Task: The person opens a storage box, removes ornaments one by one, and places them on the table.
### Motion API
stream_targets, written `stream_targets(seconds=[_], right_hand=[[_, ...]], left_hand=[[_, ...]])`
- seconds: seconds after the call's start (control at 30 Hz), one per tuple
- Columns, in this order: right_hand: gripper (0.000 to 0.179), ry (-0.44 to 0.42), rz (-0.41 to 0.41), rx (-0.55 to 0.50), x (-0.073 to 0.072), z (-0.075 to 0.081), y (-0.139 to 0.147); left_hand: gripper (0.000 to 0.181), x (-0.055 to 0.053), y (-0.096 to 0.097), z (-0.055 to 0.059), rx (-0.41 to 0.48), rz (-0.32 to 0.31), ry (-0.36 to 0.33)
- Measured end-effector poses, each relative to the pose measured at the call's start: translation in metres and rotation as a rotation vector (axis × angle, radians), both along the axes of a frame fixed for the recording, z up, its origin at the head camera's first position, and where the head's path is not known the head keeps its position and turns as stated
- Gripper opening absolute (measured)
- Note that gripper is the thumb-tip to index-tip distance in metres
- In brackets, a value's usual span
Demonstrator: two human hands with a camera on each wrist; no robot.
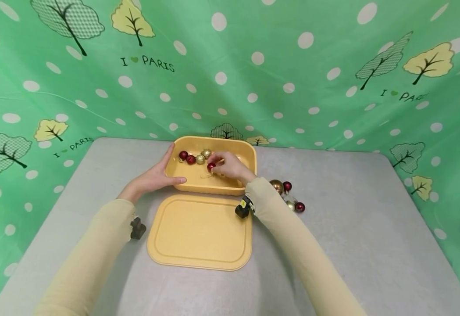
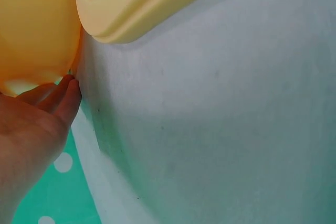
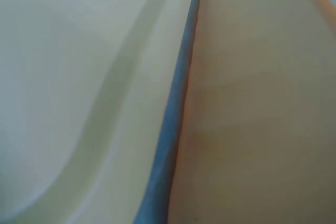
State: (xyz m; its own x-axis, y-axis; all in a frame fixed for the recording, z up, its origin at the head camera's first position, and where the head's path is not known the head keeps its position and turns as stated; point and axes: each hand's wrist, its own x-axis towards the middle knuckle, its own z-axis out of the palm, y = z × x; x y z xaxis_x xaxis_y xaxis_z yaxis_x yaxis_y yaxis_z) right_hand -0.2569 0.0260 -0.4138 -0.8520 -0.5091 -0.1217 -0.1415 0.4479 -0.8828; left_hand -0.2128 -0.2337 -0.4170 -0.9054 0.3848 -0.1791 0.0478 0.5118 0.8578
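Note:
A yellow plastic box (image 1: 213, 190) stands at the back of the table. At its left end, my left hand (image 1: 155, 177) holds the wall, thumb over the rim and fingers along the outside; the left wrist view shows these fingers (image 2: 67, 100) against the box. My right hand (image 1: 230, 166) reaches into the box and pinches a small red Christmas bauble (image 1: 211, 167) with a gold string. Left of that hand, red baubles (image 1: 190, 159) and gold glitter baubles (image 1: 200, 159) lie on the box floor. The right hand is not visible in the right wrist view.
The flat yellow lid (image 1: 202, 232) lies in front of the box. Right of the box, partly behind the right sleeve, are red baubles (image 1: 300, 207), a larger gold bauble (image 1: 276, 186) and a pale gold one (image 1: 290, 205). A green patterned curtain (image 1: 293, 66) hangs behind the table.

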Motion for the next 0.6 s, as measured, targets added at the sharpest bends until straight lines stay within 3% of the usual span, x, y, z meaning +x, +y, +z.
stream_targets(seconds=[0.27, 0.6], right_hand=[[0.031, 0.004, 0.005, -0.071, 0.006, 0.010, 0.006], [0.027, 0.209, 0.071, -0.143, 0.018, 0.023, 0.021]], left_hand=[[0.116, 0.001, 0.001, 0.000, 0.012, 0.000, 0.006], [0.115, 0.001, 0.000, 0.000, 0.027, 0.007, -0.010]])
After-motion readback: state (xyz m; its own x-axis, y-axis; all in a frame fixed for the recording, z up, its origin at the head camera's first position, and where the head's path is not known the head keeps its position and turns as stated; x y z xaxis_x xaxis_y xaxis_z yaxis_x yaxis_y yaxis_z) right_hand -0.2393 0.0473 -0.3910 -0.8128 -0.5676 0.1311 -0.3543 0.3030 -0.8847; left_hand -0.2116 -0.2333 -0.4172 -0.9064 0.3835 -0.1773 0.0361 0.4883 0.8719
